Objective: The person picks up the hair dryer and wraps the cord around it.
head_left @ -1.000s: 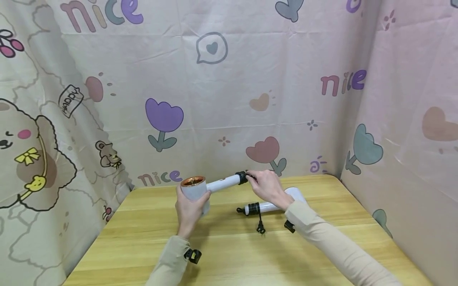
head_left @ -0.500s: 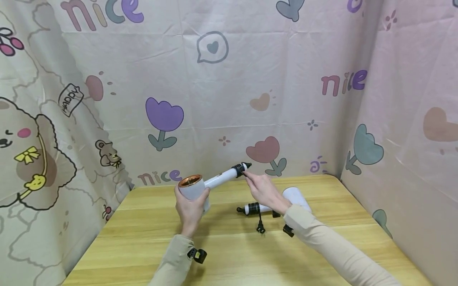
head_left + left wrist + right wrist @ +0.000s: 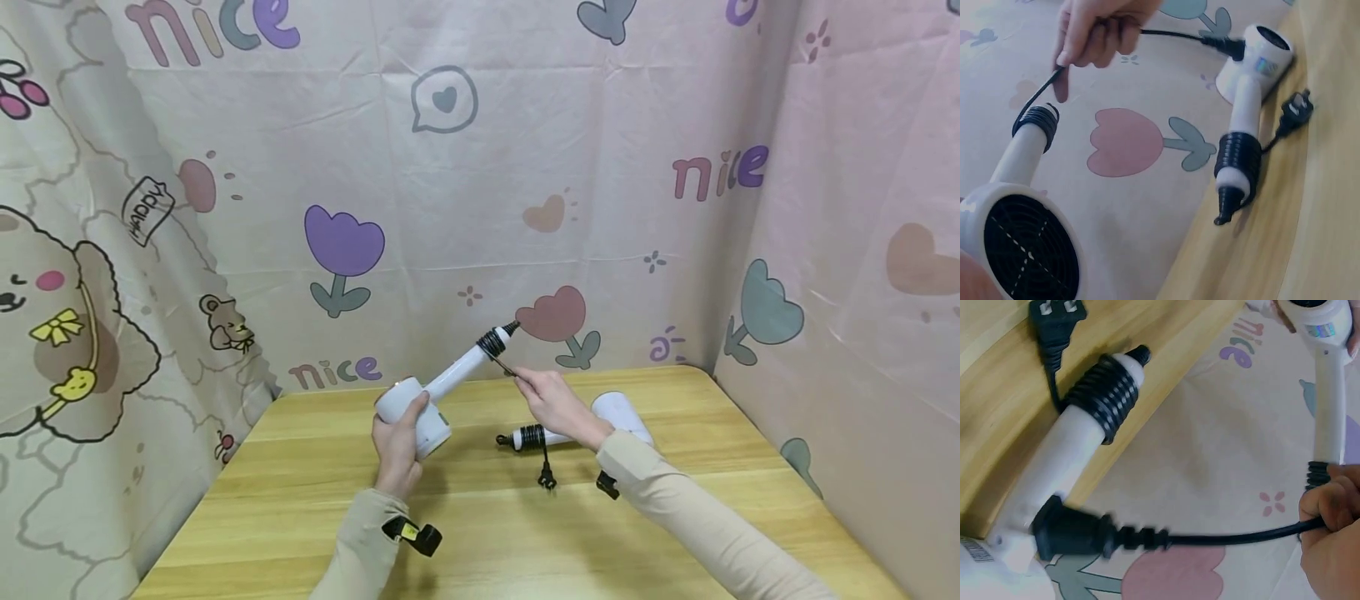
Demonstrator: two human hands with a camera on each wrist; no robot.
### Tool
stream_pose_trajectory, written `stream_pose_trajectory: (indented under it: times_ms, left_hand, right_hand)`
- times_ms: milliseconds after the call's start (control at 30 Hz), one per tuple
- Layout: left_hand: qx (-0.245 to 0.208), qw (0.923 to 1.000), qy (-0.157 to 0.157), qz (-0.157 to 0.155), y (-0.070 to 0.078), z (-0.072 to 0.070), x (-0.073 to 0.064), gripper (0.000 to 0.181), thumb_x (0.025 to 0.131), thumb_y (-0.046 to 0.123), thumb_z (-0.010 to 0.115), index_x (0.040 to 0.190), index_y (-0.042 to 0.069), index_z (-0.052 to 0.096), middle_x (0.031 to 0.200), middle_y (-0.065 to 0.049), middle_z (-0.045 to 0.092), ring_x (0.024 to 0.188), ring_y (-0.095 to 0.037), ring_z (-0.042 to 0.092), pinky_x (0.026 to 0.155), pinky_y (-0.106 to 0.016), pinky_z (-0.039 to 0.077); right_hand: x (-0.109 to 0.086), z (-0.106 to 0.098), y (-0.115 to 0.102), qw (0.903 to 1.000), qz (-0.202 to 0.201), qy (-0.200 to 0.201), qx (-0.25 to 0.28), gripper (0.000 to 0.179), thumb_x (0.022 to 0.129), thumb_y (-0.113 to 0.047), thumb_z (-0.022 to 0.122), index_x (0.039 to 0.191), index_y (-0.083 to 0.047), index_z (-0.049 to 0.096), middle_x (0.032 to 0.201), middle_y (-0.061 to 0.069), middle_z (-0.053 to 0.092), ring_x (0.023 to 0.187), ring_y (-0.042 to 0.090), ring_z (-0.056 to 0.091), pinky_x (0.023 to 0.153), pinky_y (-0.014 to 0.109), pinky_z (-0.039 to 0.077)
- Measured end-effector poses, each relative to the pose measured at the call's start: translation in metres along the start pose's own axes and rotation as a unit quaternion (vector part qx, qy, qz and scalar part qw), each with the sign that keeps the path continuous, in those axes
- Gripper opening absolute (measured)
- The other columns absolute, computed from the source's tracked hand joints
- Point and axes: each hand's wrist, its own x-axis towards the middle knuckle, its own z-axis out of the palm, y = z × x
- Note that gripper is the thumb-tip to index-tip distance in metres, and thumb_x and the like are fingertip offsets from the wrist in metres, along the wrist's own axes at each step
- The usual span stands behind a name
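Observation:
My left hand (image 3: 396,457) grips a white hair dryer (image 3: 456,373) by its head, raised above the table, with the handle slanting up to the right. A black cord (image 3: 492,342) is wound round the handle near its end. My right hand (image 3: 557,403) pinches the loose part of this cord, which runs taut from the coil to the fingers. The cord's plug (image 3: 1072,534) sticks out beyond that hand in the right wrist view. In the left wrist view, the dryer's dark round grille (image 3: 1030,247) shows.
A second white hair dryer (image 3: 617,412) lies on the wooden table (image 3: 300,483), behind my right forearm. Its cord (image 3: 533,437) is coiled round the handle, and its plug (image 3: 547,477) rests in front. A patterned curtain (image 3: 450,208) hangs behind and along both sides.
The held dryer has turned, so its copper-rimmed opening faces away and its handle points up more steeply. My right hand has drawn back from the handle's end, stretching out a length of cord.

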Motion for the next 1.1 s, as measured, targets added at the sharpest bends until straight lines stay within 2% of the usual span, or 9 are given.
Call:
stream_pose_trajectory:
  times_ms: [67,200,333,433,567,733,800,900,1100]
  left_hand:
    - [-0.017,0.9995,-0.006,-0.024,0.0,-0.001,0.0,0.061,0.082,0.027,0.08,0.126,0.008,0.043,0.101,0.002,0.061,0.082,-0.009,0.065,0.074,-0.028,0.057]
    - [-0.053,0.9953,-0.015,-0.08,0.001,-0.002,0.002,0.06,0.083,0.034,0.079,0.123,0.007,0.045,0.093,0.005,0.066,0.082,-0.008,0.066,0.076,-0.026,0.057]
    - [-0.09,0.9871,-0.036,-0.127,0.004,-0.004,0.005,0.057,0.083,0.038,0.077,0.121,0.008,0.046,0.09,0.007,0.067,0.084,-0.007,0.065,0.08,-0.023,0.054]
    - [-0.102,0.9822,-0.062,-0.145,0.005,-0.008,0.007,0.052,0.087,0.037,0.073,0.121,0.009,0.047,0.09,0.007,0.067,0.083,-0.008,0.065,0.08,-0.022,0.053]
    - [-0.112,0.9732,-0.115,-0.164,0.005,-0.012,0.007,0.045,0.094,0.036,0.064,0.123,0.011,0.041,0.092,0.005,0.064,0.082,-0.009,0.064,0.077,-0.023,0.055]
    - [-0.109,0.9635,-0.171,-0.174,0.004,-0.013,0.006,0.042,0.096,0.037,0.058,0.125,0.012,0.038,0.093,0.003,0.061,0.078,-0.01,0.062,0.07,-0.023,0.055]
    - [-0.095,0.9616,-0.186,-0.178,0.003,-0.012,0.005,0.043,0.096,0.037,0.057,0.125,0.012,0.038,0.092,0.002,0.061,0.076,-0.01,0.062,0.068,-0.023,0.054]
    - [-0.064,0.9581,-0.207,-0.188,0.001,-0.012,0.004,0.044,0.095,0.038,0.056,0.126,0.011,0.039,0.088,0.002,0.063,0.073,-0.011,0.062,0.066,-0.024,0.054]
    - [0.012,0.9433,-0.264,-0.201,-0.003,-0.013,0.002,0.05,0.096,0.041,0.051,0.128,0.006,0.037,0.087,-0.001,0.065,0.074,-0.016,0.066,0.066,-0.027,0.055]
  right_hand:
    - [0.0,-0.001,0.003,0.9999,0.002,-0.012,0.01,0.034,0.105,-0.013,0.042,0.132,0.0,0.058,0.064,0.002,0.046,0.052,0.007,0.034,0.059,0.028,0.047]
    - [0.0,-0.005,0.009,0.9975,0.015,-0.049,0.048,0.036,0.105,-0.014,0.041,0.134,0.0,0.056,0.064,-0.003,0.044,0.05,0.006,0.032,0.057,0.025,0.043]
    - [-0.001,-0.011,0.021,0.9861,0.049,-0.103,0.121,0.033,0.106,-0.013,0.038,0.127,-0.001,0.06,0.069,0.0,0.046,0.052,0.008,0.032,0.05,0.024,0.035]
    - [-0.004,-0.015,0.033,0.9759,0.074,-0.135,0.155,0.033,0.106,-0.011,0.036,0.124,-0.001,0.061,0.072,0.002,0.047,0.053,0.01,0.029,0.049,0.022,0.03]
    - [-0.006,-0.021,0.049,0.9635,0.103,-0.167,0.182,0.035,0.106,-0.013,0.036,0.128,-0.002,0.061,0.072,0.002,0.049,0.05,0.009,0.027,0.045,0.021,0.027]
    - [-0.004,-0.03,0.067,0.9436,0.17,-0.204,0.198,0.035,0.106,-0.02,0.039,0.117,-0.002,0.067,0.068,0.002,0.05,0.05,0.01,0.033,0.047,0.022,0.03]
    - [-0.003,-0.035,0.072,0.9443,0.194,-0.2,0.175,0.034,0.106,-0.022,0.042,0.11,-0.003,0.07,0.064,0.001,0.049,0.05,0.01,0.034,0.047,0.022,0.031]
    - [0.001,-0.04,0.076,0.953,0.212,-0.176,0.126,0.032,0.103,-0.024,0.048,0.099,-0.005,0.074,0.056,-0.002,0.044,0.047,0.009,0.031,0.044,0.022,0.028]
    - [0.01,-0.047,0.073,0.969,0.192,-0.138,0.07,0.029,0.099,-0.025,0.057,0.091,-0.006,0.078,0.055,-0.006,0.04,0.054,0.01,0.034,0.051,0.024,0.03]
